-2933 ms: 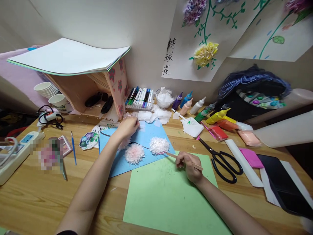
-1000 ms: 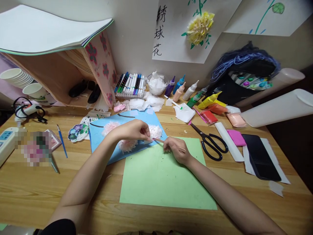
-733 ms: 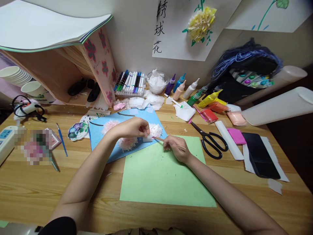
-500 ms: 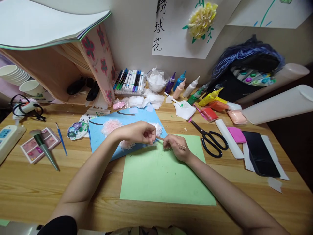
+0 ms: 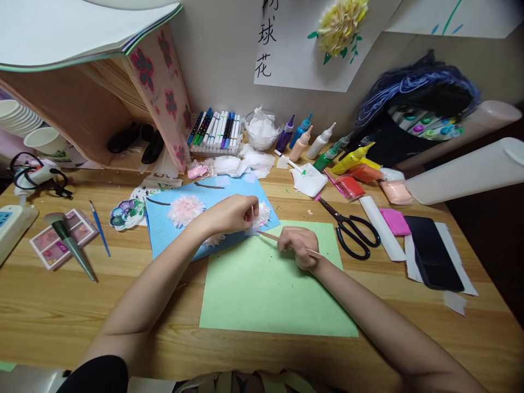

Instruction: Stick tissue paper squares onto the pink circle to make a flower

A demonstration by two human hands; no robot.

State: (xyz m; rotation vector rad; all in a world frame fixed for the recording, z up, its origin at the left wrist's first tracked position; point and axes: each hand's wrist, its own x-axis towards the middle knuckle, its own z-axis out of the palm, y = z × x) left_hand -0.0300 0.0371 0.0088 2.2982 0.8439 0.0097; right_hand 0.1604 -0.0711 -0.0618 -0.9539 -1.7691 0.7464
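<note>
My left hand [image 5: 235, 214] is closed in a pinch on a small piece of white tissue, held over the blue paper [image 5: 161, 229] beside a white tissue flower [image 5: 264, 214]. A pink tissue flower [image 5: 185, 209] lies further left on the same blue sheet, and another is mostly hidden under my left wrist. My right hand [image 5: 297, 246] grips a thin wooden stick [image 5: 268, 236] whose tip points at the tissue in my left fingers. Both hands sit at the top edge of a green paper sheet [image 5: 274, 295].
Black scissors [image 5: 347, 228] lie right of the green sheet, with a dark phone [image 5: 432, 254], pink clay and paint bottles [image 5: 323, 150] beyond. Markers [image 5: 215, 131] and a bowl of tissue [image 5: 262, 130] stand at the wall. A brush, palette and makeup box [image 5: 61, 243] lie left.
My left hand came back from the far tissue pile to the white flower with a bit of tissue. My right hand stayed on the stick. The view tilted down slightly.
</note>
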